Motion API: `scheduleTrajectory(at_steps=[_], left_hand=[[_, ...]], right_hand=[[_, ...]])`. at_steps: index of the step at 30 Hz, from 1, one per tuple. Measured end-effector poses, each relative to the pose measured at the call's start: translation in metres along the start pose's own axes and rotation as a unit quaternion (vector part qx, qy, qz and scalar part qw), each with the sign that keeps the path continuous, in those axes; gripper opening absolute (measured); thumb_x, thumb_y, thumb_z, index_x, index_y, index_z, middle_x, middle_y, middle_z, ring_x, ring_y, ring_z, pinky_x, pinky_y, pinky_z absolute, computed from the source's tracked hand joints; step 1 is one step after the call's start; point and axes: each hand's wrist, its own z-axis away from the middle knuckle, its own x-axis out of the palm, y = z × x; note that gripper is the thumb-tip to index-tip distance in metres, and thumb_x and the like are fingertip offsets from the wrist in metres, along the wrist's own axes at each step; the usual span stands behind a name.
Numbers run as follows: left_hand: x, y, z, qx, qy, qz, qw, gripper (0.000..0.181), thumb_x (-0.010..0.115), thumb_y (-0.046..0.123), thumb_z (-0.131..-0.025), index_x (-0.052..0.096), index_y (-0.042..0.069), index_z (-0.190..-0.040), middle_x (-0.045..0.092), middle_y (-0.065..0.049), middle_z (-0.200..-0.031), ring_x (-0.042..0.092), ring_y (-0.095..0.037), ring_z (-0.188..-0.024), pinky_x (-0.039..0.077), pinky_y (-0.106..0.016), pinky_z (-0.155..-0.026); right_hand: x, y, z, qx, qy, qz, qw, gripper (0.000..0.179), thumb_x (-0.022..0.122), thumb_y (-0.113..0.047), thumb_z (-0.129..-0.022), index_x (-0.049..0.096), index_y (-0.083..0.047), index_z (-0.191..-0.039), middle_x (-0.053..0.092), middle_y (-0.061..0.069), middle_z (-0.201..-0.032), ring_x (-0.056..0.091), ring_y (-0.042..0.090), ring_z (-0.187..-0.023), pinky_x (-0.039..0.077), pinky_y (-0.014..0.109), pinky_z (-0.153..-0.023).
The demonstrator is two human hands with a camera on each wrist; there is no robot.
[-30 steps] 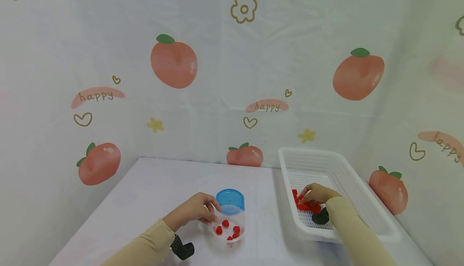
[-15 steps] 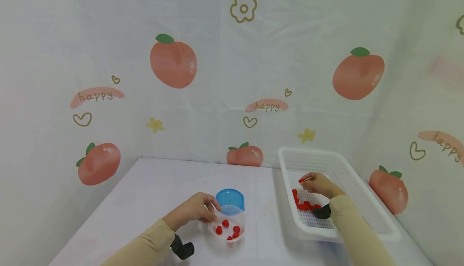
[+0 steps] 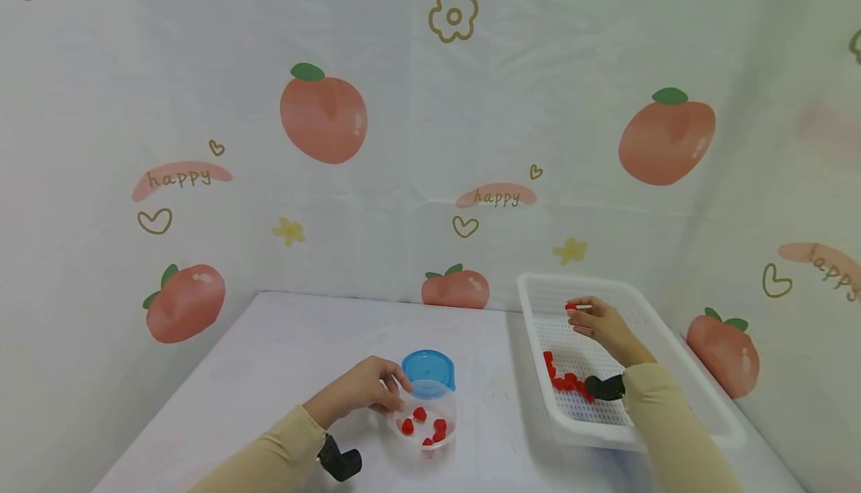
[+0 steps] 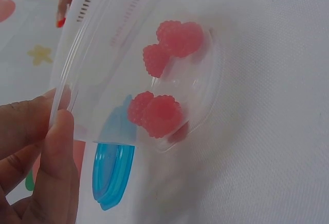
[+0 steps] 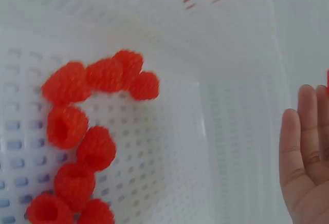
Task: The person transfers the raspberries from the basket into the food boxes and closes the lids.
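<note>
My left hand [image 3: 363, 388] pinches the rim of a clear plastic cup [image 4: 118, 64], thumb on one side and fingers on the other. Several red raspberries [image 4: 162, 115] lie on the cup's bottom. Above the white basket [image 3: 679, 373], my right hand [image 3: 602, 325] is raised and pinches one raspberry [image 3: 571, 306] at its fingertips. Only a red sliver of that raspberry shows at the edge of the right wrist view, where other fingers [image 5: 292, 142] stretch out loosely. More raspberries [image 5: 95, 147] lie in a curved cluster on the basket's perforated floor.
Just behind the cup lies a blue lid [image 3: 428, 368] on the white table [image 3: 316, 329]. High basket walls surround the loose raspberries. A patterned cloth [image 3: 377, 216] hangs behind the table. Each wrist carries a black camera [image 3: 339, 463].
From among the basket's raspberries, my right hand has lifted one, rising and moving toward the basket's far side. My left hand and the cup stay where they were.
</note>
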Motion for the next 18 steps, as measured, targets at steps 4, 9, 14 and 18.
scheduleTrajectory(at_steps=[4,9,14,18], left_hand=[[0.000,0.001,0.001,-0.001,0.000,-0.002,1.0000,0.020,0.078,0.004,-0.078,0.071,0.004,-0.096,0.056,-0.005,-0.076,0.058,-0.012,-0.059,0.058,-0.025,-0.060],[0.000,0.003,0.001,-0.003,0.000,-0.003,1.0000,0.020,0.078,0.004,-0.078,0.071,0.005,-0.096,0.057,-0.005,-0.075,0.058,-0.012,-0.059,0.057,-0.025,-0.060],[0.000,0.003,0.001,-0.002,0.000,0.000,1.0000,0.019,0.078,0.003,-0.077,0.071,0.004,-0.096,0.056,-0.005,-0.075,0.058,-0.012,-0.058,0.057,-0.025,-0.059],[0.000,0.001,0.000,-0.001,-0.001,0.001,1.0000,0.019,0.078,0.003,-0.078,0.071,0.004,-0.096,0.056,-0.005,-0.075,0.058,-0.012,-0.058,0.057,-0.025,-0.058]], right_hand=[[0.005,-0.011,0.001,-0.025,0.015,-0.045,0.9986,0.025,0.056,-0.015,-0.099,0.051,-0.002,-0.120,0.059,-0.011,-0.099,0.062,0.003,-0.090,0.053,0.014,-0.083],[0.012,-0.029,0.004,-0.055,0.014,-0.089,0.9944,0.017,0.055,-0.011,-0.098,0.053,-0.012,-0.115,0.061,-0.010,-0.100,0.063,0.003,-0.091,0.052,0.014,-0.084],[0.019,-0.044,0.006,-0.097,0.009,-0.084,0.9917,0.017,0.055,-0.008,-0.098,0.056,-0.015,-0.113,0.061,-0.009,-0.100,0.065,0.004,-0.092,0.053,0.014,-0.085],[0.027,-0.057,0.009,-0.132,0.001,-0.090,0.9872,0.018,0.055,-0.005,-0.097,0.058,-0.015,-0.112,0.060,-0.006,-0.100,0.065,0.005,-0.091,0.053,0.016,-0.085]])
